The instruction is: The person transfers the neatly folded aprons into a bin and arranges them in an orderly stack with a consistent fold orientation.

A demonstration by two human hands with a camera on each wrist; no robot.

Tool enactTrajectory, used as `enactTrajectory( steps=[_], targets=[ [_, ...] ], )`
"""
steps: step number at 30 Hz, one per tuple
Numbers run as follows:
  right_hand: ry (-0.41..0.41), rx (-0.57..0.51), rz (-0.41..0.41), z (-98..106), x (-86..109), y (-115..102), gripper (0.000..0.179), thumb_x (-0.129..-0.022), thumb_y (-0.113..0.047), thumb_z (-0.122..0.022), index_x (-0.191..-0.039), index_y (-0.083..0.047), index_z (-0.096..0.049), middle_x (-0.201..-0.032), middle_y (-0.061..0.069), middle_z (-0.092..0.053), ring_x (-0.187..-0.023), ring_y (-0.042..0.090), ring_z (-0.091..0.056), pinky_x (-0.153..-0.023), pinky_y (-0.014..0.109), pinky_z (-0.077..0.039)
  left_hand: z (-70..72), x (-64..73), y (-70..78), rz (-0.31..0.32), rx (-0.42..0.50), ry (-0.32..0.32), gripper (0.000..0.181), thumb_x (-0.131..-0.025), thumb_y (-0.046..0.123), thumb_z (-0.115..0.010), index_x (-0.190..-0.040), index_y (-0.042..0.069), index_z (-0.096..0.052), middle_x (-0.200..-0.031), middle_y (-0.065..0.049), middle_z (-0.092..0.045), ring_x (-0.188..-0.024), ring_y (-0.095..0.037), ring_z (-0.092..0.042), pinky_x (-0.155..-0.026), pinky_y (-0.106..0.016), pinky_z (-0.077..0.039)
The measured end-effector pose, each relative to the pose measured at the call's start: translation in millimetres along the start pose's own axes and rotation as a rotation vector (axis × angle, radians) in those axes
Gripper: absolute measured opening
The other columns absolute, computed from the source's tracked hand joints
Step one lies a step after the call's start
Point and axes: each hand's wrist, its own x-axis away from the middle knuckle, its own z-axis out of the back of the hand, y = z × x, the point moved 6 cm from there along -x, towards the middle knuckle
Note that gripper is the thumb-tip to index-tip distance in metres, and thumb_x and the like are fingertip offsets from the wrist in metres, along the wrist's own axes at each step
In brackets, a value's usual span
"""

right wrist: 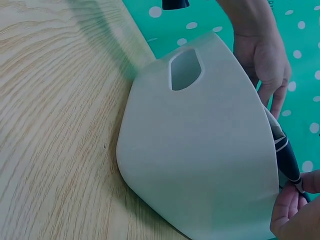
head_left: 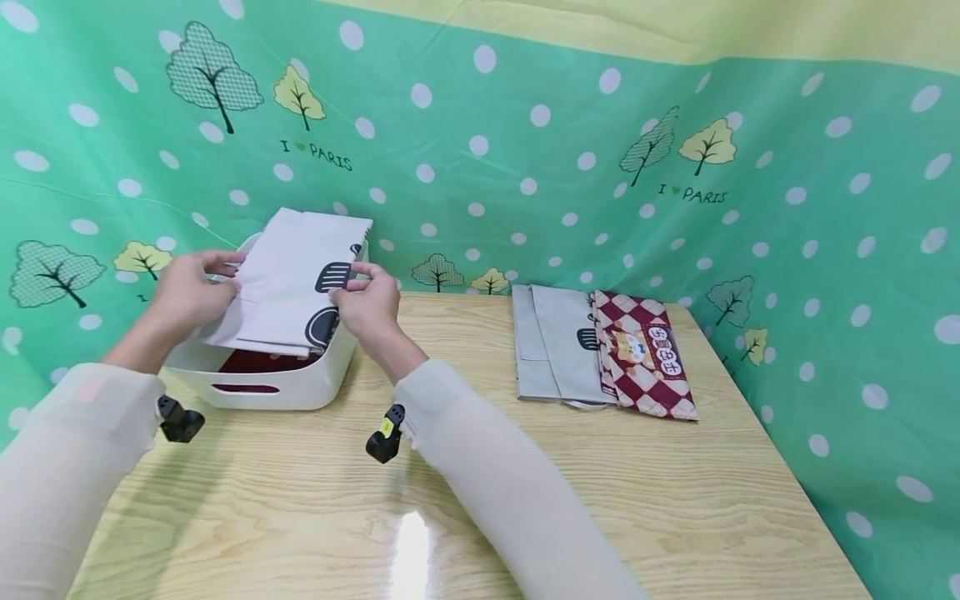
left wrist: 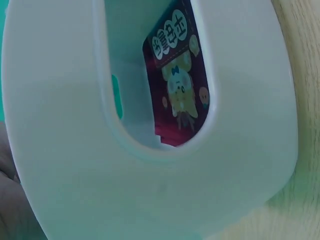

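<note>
A folded light-grey cloth [head_left: 288,279] with black utensil prints lies tilted over the top of a white plastic basket [head_left: 300,387]. My left hand [head_left: 197,287] grips its left edge with curled fingers. At the opposite edge my right hand [head_left: 370,304] pinches the cloth between thumb and fingers, beside the black print; the right wrist view shows this pinch on the dark printed edge [right wrist: 287,157]. Beneath it, inside the basket, is a maroon cloth [left wrist: 180,95] with a cartoon dog and white lettering, seen through the handle slot in the left wrist view.
On the right of the wooden table [head_left: 465,500] lie another folded grey cloth [head_left: 558,350] with black prints and a maroon checked cloth [head_left: 648,354], the two touching. A green dotted curtain [head_left: 480,192] hangs behind the table and along its right side.
</note>
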Motion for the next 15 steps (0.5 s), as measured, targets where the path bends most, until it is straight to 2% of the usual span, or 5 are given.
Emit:
enactTrajectory(
  steps=[6,12,15],
  targets=[
    [-0.009,0.019,-0.008,-2.6,-0.6,-0.4,0.047,-0.080,0.009,-0.080,-0.122,-0.009,-0.069,-0.082,-0.002,-0.060,-0.071,0.007,-0.059,-0.063,0.019,-0.056,1.3,0.9,-3.6,0.012,0.010,-0.002,0.050,-0.101,0.008,-0.052,-0.150,0.000,-0.047,-0.134,-0.031,-0.053,-0.101,-0.038,-0.053,-0.073,-0.036,-0.043],
    [-0.039,0.131,-0.031,0.7,-4.7,0.2,0.043,-0.082,0.005,-0.081,-0.121,-0.009,-0.070,-0.088,-0.003,-0.063,-0.077,0.007,-0.059,-0.067,0.019,-0.056,2.8,1.2,-2.4,0.007,-0.015,0.048,0.052,-0.101,0.010,-0.050,-0.151,-0.002,-0.045,-0.136,-0.030,-0.054,-0.114,-0.048,-0.056,-0.071,-0.030,-0.047],
    [-0.054,0.144,-0.042,3.5,-6.7,3.7,0.040,-0.084,0.004,-0.079,-0.121,-0.009,-0.070,-0.090,-0.003,-0.063,-0.078,0.008,-0.059,-0.069,0.020,-0.055,0.4,2.7,-1.1,0.009,-0.011,0.055,0.054,-0.102,0.014,-0.050,-0.152,-0.003,-0.041,-0.139,-0.031,-0.051,-0.121,-0.052,-0.053,-0.079,-0.043,-0.055]
  ],
)
